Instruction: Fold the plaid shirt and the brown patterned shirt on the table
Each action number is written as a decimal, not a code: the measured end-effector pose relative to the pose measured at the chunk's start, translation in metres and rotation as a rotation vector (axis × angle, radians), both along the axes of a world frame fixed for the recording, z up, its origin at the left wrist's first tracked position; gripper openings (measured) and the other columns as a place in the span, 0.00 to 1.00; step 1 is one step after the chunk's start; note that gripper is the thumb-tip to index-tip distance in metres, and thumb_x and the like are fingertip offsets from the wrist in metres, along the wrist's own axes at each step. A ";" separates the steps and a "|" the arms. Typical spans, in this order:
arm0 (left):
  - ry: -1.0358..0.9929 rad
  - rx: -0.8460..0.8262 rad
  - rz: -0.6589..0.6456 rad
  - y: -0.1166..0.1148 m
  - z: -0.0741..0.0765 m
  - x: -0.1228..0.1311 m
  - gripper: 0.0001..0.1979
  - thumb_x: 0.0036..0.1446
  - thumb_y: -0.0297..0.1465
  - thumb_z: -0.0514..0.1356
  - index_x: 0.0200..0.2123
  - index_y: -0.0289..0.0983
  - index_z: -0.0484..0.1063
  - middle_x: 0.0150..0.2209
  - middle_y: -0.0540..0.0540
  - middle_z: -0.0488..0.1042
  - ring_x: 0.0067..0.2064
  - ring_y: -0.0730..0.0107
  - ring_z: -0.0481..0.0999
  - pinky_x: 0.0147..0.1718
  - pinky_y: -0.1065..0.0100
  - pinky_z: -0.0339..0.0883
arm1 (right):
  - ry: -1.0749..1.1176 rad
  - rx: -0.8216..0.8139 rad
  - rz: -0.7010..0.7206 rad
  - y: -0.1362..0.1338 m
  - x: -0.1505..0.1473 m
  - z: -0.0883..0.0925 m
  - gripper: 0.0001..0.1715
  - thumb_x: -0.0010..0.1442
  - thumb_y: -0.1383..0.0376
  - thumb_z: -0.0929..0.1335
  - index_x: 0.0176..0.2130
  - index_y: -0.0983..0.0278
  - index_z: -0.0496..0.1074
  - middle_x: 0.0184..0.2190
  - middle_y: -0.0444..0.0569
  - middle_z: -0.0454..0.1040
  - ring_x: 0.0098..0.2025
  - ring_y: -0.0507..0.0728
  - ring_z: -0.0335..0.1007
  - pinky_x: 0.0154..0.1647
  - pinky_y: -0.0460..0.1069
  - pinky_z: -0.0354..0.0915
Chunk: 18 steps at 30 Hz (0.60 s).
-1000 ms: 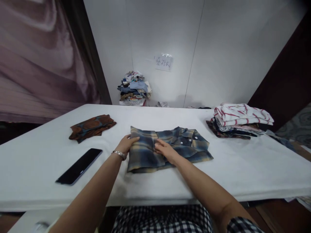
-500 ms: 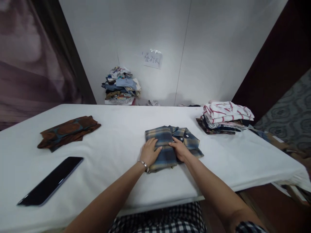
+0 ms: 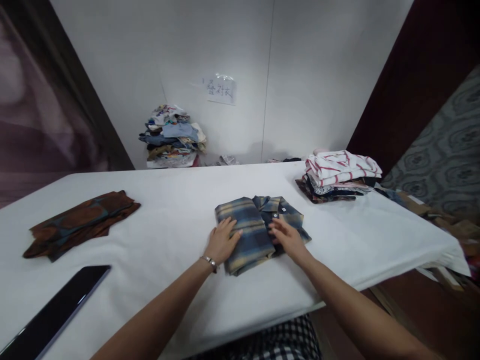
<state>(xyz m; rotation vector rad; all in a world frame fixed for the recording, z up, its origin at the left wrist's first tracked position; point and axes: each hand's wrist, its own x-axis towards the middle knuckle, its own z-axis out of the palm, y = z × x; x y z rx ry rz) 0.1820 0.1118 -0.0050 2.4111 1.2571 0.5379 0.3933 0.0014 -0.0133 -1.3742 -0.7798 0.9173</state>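
A blue and tan plaid shirt (image 3: 249, 227) lies partly folded on the white-covered table (image 3: 168, 215). One plaid panel is folded over on the left, while the collar and a white button show on the right. My left hand (image 3: 222, 241), with a bracelet at the wrist, rests on the left edge of the folded panel, its fingers spread. Over the shirt's right part is my right hand (image 3: 288, 239), fingers apart and slightly curled, by the panel's edge. Whether its fingertips touch the cloth, I cannot tell.
A brown patterned folded garment (image 3: 80, 220) lies on the left, behind a dark flat phone-like slab (image 3: 56, 315). Folded clothes, a red-striped white one (image 3: 341, 167) on top, are stacked at the right. Another clothes pile (image 3: 174, 137) stands by the wall below a paper sign (image 3: 221, 90).
My right hand has let go of the folded panel's edge and moved slightly right, its fingers opening. My left hand stays on the shirt. The whole view has shifted and tilted a little.
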 end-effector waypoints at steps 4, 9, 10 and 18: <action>0.011 0.090 -0.048 0.039 0.021 0.000 0.23 0.61 0.41 0.51 0.57 0.39 0.66 0.63 0.40 0.62 0.65 0.57 0.58 0.63 0.53 0.49 | 0.372 -0.238 0.036 -0.065 0.007 0.005 0.18 0.47 0.59 0.75 0.38 0.59 0.72 0.39 0.52 0.77 0.35 0.58 0.76 0.32 0.53 0.73; 0.158 -0.022 -0.109 0.096 0.027 0.041 0.32 0.57 0.44 0.57 0.61 0.36 0.60 0.67 0.35 0.53 0.68 0.53 0.49 0.64 0.48 0.37 | 0.593 -0.333 0.107 -0.082 -0.002 0.011 0.17 0.50 0.57 0.75 0.37 0.64 0.73 0.44 0.56 0.76 0.42 0.59 0.76 0.37 0.52 0.75; 0.169 -0.055 -0.126 0.105 0.025 0.053 0.33 0.55 0.44 0.58 0.61 0.36 0.60 0.67 0.35 0.53 0.68 0.52 0.49 0.64 0.49 0.37 | 0.616 -0.321 0.124 -0.078 -0.006 0.013 0.18 0.51 0.57 0.75 0.37 0.65 0.73 0.44 0.55 0.76 0.43 0.59 0.76 0.38 0.53 0.75; 0.156 -0.262 -0.188 0.135 0.019 0.115 0.43 0.38 0.38 0.70 0.59 0.34 0.63 0.59 0.33 0.66 0.59 0.46 0.67 0.56 0.58 0.61 | 0.617 -0.196 0.117 -0.027 -0.038 0.006 0.21 0.48 0.57 0.76 0.38 0.65 0.72 0.34 0.47 0.77 0.31 0.51 0.73 0.32 0.46 0.69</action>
